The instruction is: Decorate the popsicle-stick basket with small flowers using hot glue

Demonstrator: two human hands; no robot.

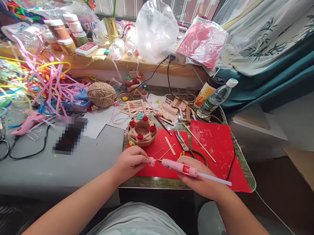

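- Pink glue gun (181,168) lies level in the right hand (199,180), above the red paper (215,146), nozzle pointing left.
- Left hand (130,161) pinches a small pink piece (151,162) right at the nozzle tip.
- Twine basket (141,131) with red rosettes sits just beyond the left hand's knuckles.
- Scissors (182,142) lie on the red sheet.

A home craft corner: pipe cleaners (51,80), twine ball (101,94), curtained window.

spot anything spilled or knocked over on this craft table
Yes: a clear water bottle leans tilted against the cup at the table's back right, and pipe cleaners sprawl loose across the left. Nothing looks spilled.
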